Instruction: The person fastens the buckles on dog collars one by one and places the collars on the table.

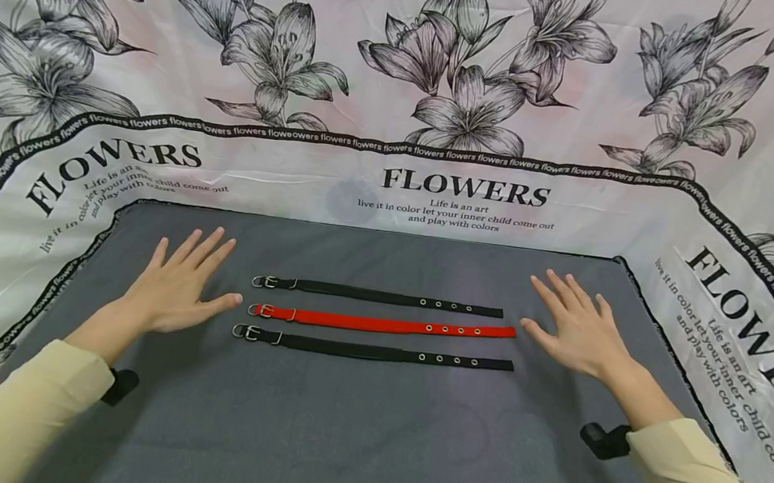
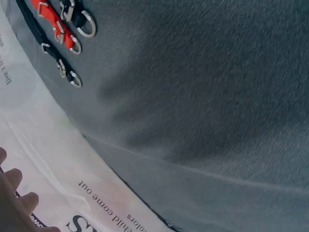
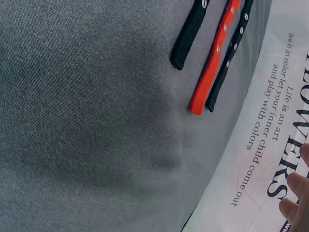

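Note:
Three collars lie side by side across the grey cloth in the head view: a black collar [image 1: 359,294] at the back, a red collar [image 1: 348,322] in the middle and another black collar [image 1: 345,348] in front. Their metal buckles and rings are at the left, their eyeleted ends at the right. My left hand [image 1: 182,285] is spread beside the buckle ends, apart from them, holding nothing. Beyond the eyelet ends, my right hand [image 1: 575,329] is spread too, fingers straight and nothing held. Each wrist view catches only some fingertips at its edge.
The grey cloth [image 1: 362,448] covers the work surface. Around its back and sides stands a white sheet [image 1: 278,180] printed with lilies and lettering. A dark wrist-worn device [image 1: 120,386] shows at the left cuff, a similar device [image 1: 605,441] at the right.

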`<state>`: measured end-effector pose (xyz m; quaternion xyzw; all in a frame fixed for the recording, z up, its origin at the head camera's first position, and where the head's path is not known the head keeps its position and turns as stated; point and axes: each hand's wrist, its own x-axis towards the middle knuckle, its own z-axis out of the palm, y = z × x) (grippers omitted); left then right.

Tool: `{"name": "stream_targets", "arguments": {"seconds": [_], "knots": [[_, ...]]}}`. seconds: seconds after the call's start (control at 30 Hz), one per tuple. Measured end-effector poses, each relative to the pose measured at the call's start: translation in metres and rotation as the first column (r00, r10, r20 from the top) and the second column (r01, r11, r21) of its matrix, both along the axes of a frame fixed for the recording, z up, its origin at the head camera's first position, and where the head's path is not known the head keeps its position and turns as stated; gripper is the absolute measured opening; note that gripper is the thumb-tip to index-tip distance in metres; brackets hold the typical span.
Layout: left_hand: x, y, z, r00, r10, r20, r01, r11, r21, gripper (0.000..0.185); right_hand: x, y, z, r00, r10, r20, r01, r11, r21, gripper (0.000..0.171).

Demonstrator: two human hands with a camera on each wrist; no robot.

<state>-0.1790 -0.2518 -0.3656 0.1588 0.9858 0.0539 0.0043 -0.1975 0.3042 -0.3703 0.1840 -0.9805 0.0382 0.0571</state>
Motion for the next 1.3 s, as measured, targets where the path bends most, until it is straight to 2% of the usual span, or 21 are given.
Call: {"name": "stream_targets", "arguments": {"seconds": [0.33,0.5,0.63,0.9,1.3], "knots": [[-0.001,0.005,-0.02,0.998,0.002,-0.063,0.007,0.989,0.147,0.089,0.002,-0.004,-0.016,0.991,0.084,-0.101,-0.086,0.996,-0.018,0.069],[0.001,0.01,-0.03,0.995,-0.006,-0.098,0.026,0.979,0.201,0.088,0.003,-0.008,-0.027,0.989,0.109,-0.104,-0.113,0.993,-0.039,0.068],[0.002,0.014,-0.037,0.997,-0.002,-0.083,0.023,0.968,0.249,0.087,0.004,-0.012,-0.032,0.988,0.128,-0.082,-0.132,0.99,-0.052,0.069],[0.004,0.021,-0.048,1.0,-0.002,-0.004,0.003,0.947,0.322,0.084,0.005,-0.019,-0.04,0.985,0.169,-0.027,-0.171,0.981,-0.089,0.068],[0.007,0.03,-0.062,0.998,-0.045,0.034,0.031,0.941,0.336,0.072,0.01,-0.028,-0.053,0.979,0.204,-0.015,-0.204,0.972,-0.114,0.055]]}}
